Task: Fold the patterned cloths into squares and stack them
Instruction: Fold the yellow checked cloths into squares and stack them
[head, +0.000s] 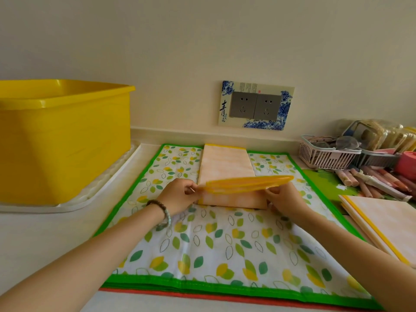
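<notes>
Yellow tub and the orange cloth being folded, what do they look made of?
The yellow tub looks like hard plastic, glossy: moulded rim, shiny highlights. The orange cloth seems thin woven fabric, matte: it folds flat, with a yellow sewn border.

Colour rundown: the tub point(63, 136) is solid bright yellow, and the tray point(110, 176) is plain white. The leaf cloth point(225, 244) is white, scattered with green, teal and yellow leaves plus some that are just dark outlines, and it has a bright green border. A red edge point(157, 293) peeks out below it. The peach cloth point(227, 163) is a pale mottled orange and white with yellow trim, and the stack point(387, 221) looks the same. The socket point(255, 105) plates are grey, framed in white with blue flowers and black calligraphy. The basket point(324, 157) is whitish-pink and the mat point(322, 183) is green. The bracelet point(161, 210) mixes dark brown beads with pale green ones.
</notes>
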A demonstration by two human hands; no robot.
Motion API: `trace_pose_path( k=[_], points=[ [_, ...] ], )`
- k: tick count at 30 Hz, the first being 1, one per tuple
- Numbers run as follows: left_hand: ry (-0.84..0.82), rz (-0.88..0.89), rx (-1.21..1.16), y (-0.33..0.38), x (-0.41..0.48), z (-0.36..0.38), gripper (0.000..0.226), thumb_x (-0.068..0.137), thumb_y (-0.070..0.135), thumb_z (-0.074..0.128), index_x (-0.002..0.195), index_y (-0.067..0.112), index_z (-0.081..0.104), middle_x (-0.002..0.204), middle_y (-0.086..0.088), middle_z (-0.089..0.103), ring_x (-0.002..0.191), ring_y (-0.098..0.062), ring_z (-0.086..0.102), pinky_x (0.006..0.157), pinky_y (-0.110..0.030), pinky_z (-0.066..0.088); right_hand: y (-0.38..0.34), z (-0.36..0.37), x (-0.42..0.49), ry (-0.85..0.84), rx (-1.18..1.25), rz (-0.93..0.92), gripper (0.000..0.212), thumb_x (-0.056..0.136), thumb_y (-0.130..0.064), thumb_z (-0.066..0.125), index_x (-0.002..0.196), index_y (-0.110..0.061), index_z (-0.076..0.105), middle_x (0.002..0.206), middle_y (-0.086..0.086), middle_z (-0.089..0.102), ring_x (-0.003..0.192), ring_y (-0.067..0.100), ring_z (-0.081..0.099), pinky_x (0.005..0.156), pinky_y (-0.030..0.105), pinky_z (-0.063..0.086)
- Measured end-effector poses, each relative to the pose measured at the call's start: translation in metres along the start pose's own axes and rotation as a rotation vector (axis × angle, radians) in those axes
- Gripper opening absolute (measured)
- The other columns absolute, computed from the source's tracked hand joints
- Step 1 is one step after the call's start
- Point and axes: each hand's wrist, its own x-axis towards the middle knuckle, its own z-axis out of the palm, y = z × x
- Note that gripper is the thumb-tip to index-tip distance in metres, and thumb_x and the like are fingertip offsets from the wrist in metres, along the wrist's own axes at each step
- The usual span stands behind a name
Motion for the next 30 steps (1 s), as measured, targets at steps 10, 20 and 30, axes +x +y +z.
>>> trace_pose_path(
  k=[10, 20, 30],
  points=[
    [0.054, -0.131, 0.094, 0.006, 0.010, 0.006, 0.025, 0.083, 0.036, 0.067, 0.068, 0.020, 0.055, 0.059, 0.006, 0.055, 0.058, -0.007, 0.052, 0.060, -0.020, 0.043, -0.004, 0.009, 0.012, 0.061, -0.016, 0.169, 0.041, 0.077, -0.033, 0.074, 0.100, -0.011, 0.049, 0.092, 0.008, 0.066, 0.059, 0.016, 0.056, 0.053, 0.026, 0.044],
    [-0.078, 0.144, 0.536, 0.022, 0.003, 0.026, 0.054, 0.100, 0.039, 0.029, 0.150, 0.027, 0.013, 0.158, 0.004, 0.006, 0.145, -0.017, 0.007, 0.117, -0.038, 0.012, -0.026, 0.038, -0.044, -0.236, -0.515, -0.432, 0.047, 0.102, -0.035, 0.026, 0.149, -0.031, 0.020, 0.157, -0.015, 0.010, 0.144, 0.004, 0.008, 0.117, 0.027, 0.004],
    [-0.281, 0.050, 0.645, 0.008, 0.007, 0.035, 0.050, 0.101, 0.040, 0.016, 0.149, 0.035, 0.003, 0.158, 0.007, -0.008, 0.145, -0.013, -0.007, 0.118, -0.037, -0.002, -0.012, 0.031, -0.050, -0.477, -0.617, -0.378, 0.057, 0.096, -0.053, 0.012, 0.148, -0.037, -0.003, 0.156, -0.020, -0.005, 0.140, -0.004, -0.010, 0.113, 0.021, -0.011]
  ],
)
